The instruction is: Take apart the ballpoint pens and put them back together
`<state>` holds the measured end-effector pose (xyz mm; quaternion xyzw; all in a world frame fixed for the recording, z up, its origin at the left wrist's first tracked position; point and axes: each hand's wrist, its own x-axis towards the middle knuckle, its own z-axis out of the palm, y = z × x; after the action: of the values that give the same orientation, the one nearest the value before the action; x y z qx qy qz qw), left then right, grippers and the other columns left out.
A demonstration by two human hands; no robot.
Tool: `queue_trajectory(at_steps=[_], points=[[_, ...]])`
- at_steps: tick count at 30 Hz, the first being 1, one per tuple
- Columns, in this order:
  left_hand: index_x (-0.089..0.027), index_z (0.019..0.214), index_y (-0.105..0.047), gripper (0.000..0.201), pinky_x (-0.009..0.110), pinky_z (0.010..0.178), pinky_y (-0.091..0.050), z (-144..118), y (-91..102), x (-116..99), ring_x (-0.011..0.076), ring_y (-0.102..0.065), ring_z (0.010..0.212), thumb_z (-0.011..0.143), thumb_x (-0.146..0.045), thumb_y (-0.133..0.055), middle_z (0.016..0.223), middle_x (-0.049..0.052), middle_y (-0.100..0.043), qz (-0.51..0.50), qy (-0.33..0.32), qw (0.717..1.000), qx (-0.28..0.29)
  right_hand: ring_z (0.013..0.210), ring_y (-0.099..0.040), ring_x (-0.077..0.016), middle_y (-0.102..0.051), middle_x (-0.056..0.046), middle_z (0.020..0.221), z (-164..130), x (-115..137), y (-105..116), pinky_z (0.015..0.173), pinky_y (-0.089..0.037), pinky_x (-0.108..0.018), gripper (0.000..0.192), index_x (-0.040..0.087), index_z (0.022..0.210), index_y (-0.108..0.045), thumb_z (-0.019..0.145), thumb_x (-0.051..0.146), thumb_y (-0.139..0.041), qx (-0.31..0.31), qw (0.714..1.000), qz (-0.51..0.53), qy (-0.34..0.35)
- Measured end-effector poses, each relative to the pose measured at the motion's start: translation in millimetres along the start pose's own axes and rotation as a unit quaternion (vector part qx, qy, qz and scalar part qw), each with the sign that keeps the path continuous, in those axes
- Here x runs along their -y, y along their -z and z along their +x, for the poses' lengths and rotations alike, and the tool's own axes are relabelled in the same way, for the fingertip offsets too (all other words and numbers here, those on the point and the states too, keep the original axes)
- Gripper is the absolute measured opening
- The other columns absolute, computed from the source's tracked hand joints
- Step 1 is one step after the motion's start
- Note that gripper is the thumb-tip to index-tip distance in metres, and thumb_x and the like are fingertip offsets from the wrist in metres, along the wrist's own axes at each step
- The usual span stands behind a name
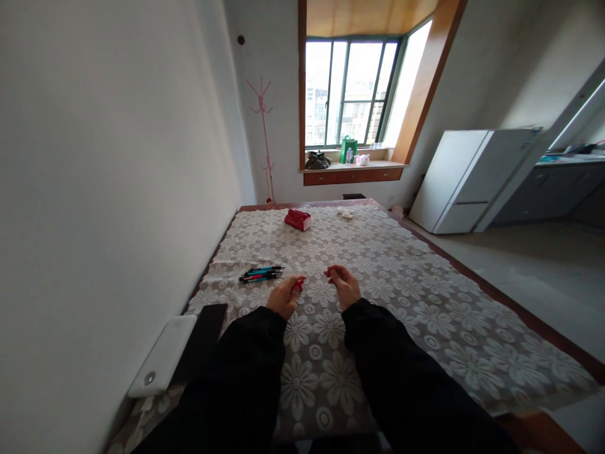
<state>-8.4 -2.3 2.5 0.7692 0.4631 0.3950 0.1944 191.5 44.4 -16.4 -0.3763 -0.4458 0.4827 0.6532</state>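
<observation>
Hands mid-table, edges well apart, pens near left.

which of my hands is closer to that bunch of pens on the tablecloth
Left. Your left hand sits just below and right of the pens, a small red thing pinched in it. Your right hand is farther right, beyond the left.

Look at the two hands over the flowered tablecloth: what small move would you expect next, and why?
Probably bringing the hands together. The left hand pinches a small red piece, and the right hand pinches something red too, too small to identify. They sit apart and face each other, so the pieces may belong together. The pens lie untouched beside the left hand.
</observation>
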Motion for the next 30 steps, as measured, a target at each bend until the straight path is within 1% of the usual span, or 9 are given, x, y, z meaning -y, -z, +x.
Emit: queue_trajectory(at_steps=[2,4,6,10,14,20,23,27,30], points=[[-0.022,0.12,-0.058,0.035,0.027,0.077,-0.049,0,-0.2,1,0.0157,-0.062,0.084,0.09,-0.017,-0.042,0.094,0.005,-0.067,0.007,-0.012,1.0,0.018,0.065,-0.056,-0.0142,-0.066,-0.002,0.075,-1,1,-2,0.055,-0.043,-0.026,0.027,0.021,0.078,-0.067,0.063,0.041,-0.077,-0.012,0.999,0.028,-0.01],[-0.022,0.12,-0.058,0.035,0.027,0.078,-0.049,0,-0.5,2,0.0156,-0.062,0.084,0.09,-0.017,-0.041,0.096,0.005,-0.067,0.016,-0.017,0.999,0.027,0.061,-0.054,-0.0133,-0.065,-0.001,0.072,-3,2,-4,0.054,-0.043,-0.026,0.028,0.021,0.078,-0.068,0.061,0.04,-0.079,-0.006,0.999,0.039,-0.019],[-0.022,0.12,-0.058,0.035,0.027,0.077,-0.049,1,-0.9,3,0.0157,-0.062,0.083,0.09,-0.017,-0.042,0.095,0.005,-0.067,0.023,-0.02,0.999,0.031,0.062,-0.055,-0.0138,-0.065,-0.001,0.072,-5,2,-5,0.054,-0.044,-0.027,0.028,0.021,0.078,-0.069,0.061,0.04,-0.08,0.006,0.999,0.04,-0.024],[-0.023,0.121,-0.057,0.036,0.026,0.077,-0.049,1,-1.7,4,0.0158,-0.062,0.085,0.089,-0.017,-0.042,0.096,0.005,-0.067,0.021,-0.029,0.999,0.036,0.066,-0.057,-0.015,-0.066,-0.002,0.074,-5,3,-5,0.055,-0.045,-0.027,0.028,0.021,0.078,-0.07,0.06,0.04,-0.081,0.018,0.999,0.023,-0.029],[-0.023,0.121,-0.057,0.035,0.026,0.078,-0.049,0,-1.8,3,0.0158,-0.062,0.086,0.09,-0.017,-0.041,0.096,0.004,-0.067,0.026,-0.028,0.999,0.035,0.066,-0.057,-0.0153,-0.066,-0.002,0.072,-5,3,-4,0.056,-0.045,-0.027,0.028,0.021,0.077,-0.071,0.06,0.041,-0.08,0.03,0.999,-0.006,-0.027],[-0.024,0.12,-0.058,0.035,0.026,0.079,-0.049,1,-0.5,2,0.0159,-0.062,0.087,0.089,-0.017,-0.042,0.096,0.004,-0.067,0.023,-0.031,0.998,0.039,0.067,-0.058,-0.0166,-0.067,-0.004,0.075,-6,6,-4,0.056,-0.047,-0.028,0.031,0.019,0.078,-0.071,0.061,0.045,-0.078,0.048,0.998,-0.046,-0.02],[-0.023,0.121,-0.058,0.036,0.026,0.08,-0.049,1,0.6,0,0.016,-0.062,0.088,0.09,-0.017,-0.041,0.095,0.004,-0.067,0.024,-0.032,0.998,0.042,0.067,-0.059,-0.0168,-0.069,-0.004,0.075,-8,8,-5,0.058,-0.048,-0.029,0.027,0.02,0.077,-0.071,0.064,0.043,-0.076,0.065,0.994,-0.091,0.0],[-0.024,0.121,-0.058,0.036,0.027,0.078,-0.049,0,1.6,-1,0.0164,-0.062,0.087,0.09,-0.018,-0.041,0.095,0.004,-0.066,0.019,-0.028,0.998,0.046,0.076,-0.063,-0.0189,-0.07,-0.004,0.081,-13,8,-6,0.068,-0.05,-0.032,0.018,0.021,0.079,-0.071,0.073,0.038,-0.069,0.11,0.979,-0.164,0.051],[-0.024,0.122,-0.058,0.036,0.027,0.078,-0.049,0,0.1,0,0.0166,-0.062,0.087,0.09,-0.019,-0.041,0.095,0.004,-0.067,0.005,-0.031,0.998,0.047,0.079,-0.064,-0.0189,-0.069,-0.004,0.083,-15,5,-6,0.069,-0.051,-0.032,0.021,0.021,0.091,-0.068,0.076,0.035,-0.067,0.136,0.972,-0.183,0.062]])
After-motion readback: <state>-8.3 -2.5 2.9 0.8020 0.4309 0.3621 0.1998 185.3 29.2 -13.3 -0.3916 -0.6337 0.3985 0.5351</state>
